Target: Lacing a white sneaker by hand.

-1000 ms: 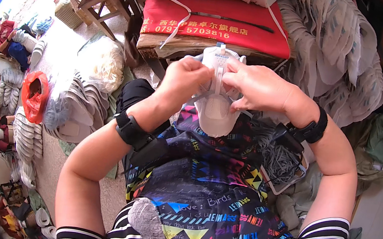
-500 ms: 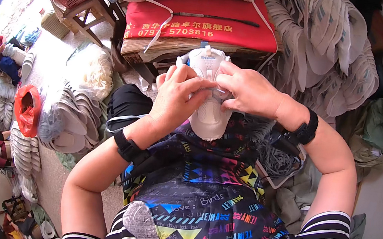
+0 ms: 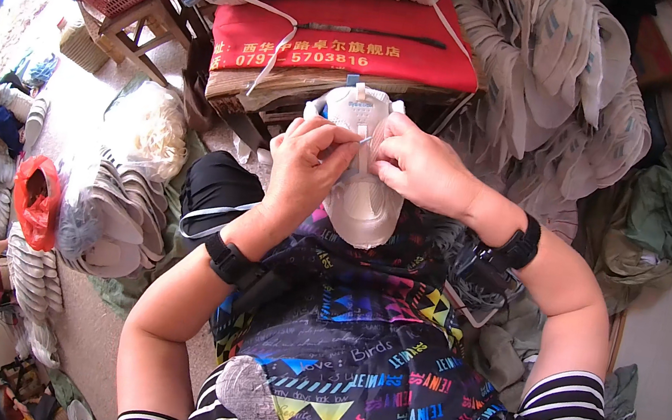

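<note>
A white shoe [image 3: 359,200] stands toe-down on my lap over a colourful patterned apron [image 3: 359,344]. My left hand [image 3: 308,167] pinches a thin needle [image 3: 361,139] beside the shoe's upper edge. On the shoe's right side rests my right hand [image 3: 416,166], gripping it with the fingers curled over its rim. Both wrists wear black bands.
A red cushion [image 3: 352,43] lies on a wooden bench straight ahead, with a bundle of white soles on top. Stacks of white insoles [image 3: 114,212] sit at my left, more pale uppers [image 3: 561,96] at the right. A red bag [image 3: 38,196] hangs far left, green cloth [image 3: 665,216] far right.
My left hand has slid from covering the shoe's top to its left edge, now pinching the needle. The view has shifted, so the shoe sits lower in it.
</note>
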Demonstrator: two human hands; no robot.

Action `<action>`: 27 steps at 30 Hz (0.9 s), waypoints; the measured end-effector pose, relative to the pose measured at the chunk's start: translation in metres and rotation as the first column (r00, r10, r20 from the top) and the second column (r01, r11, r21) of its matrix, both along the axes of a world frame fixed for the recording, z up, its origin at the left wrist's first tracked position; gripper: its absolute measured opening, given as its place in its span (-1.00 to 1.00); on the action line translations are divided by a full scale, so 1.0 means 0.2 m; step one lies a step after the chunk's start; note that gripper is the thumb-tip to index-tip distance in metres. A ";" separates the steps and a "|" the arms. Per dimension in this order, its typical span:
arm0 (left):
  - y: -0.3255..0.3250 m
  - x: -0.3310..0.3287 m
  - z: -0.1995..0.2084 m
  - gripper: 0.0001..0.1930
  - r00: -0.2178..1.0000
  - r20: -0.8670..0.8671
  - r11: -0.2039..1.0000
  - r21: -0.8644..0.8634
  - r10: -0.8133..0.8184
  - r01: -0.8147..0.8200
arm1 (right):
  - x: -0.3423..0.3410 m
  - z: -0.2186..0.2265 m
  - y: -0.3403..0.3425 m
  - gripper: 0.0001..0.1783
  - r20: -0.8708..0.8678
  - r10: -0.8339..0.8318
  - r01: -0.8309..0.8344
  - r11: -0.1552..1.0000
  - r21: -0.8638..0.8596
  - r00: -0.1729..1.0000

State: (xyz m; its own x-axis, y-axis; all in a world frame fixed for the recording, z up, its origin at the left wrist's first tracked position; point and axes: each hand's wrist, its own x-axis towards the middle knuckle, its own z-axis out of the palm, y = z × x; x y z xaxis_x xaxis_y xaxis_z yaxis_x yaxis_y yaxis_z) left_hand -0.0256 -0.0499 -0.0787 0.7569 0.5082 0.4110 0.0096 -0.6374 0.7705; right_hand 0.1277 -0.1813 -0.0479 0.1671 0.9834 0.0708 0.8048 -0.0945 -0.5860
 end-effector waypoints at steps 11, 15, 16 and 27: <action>-0.01 0.01 -0.02 -0.94 0.998 0.047 0.994 -0.103 0.045 -0.040 | -0.10 -0.11 0.10 -0.85 -0.471 -0.286 0.461 0.832 0.310 0.834; -0.02 -0.01 -0.03 -0.92 0.999 0.045 0.983 -0.184 0.029 -0.020 | -0.13 -0.01 0.12 -0.79 -0.882 -0.257 0.575 0.818 0.019 0.396; -0.03 0.00 -0.05 -0.93 0.996 0.063 0.975 -0.213 0.070 -0.055 | -0.16 0.00 0.12 -0.81 -0.851 -0.270 0.545 0.838 0.023 0.451; -0.06 0.00 -0.06 -0.94 0.979 0.126 0.959 -0.255 0.161 -0.125 | -0.20 -0.09 0.06 -0.81 -0.545 -0.119 0.323 0.900 0.295 0.830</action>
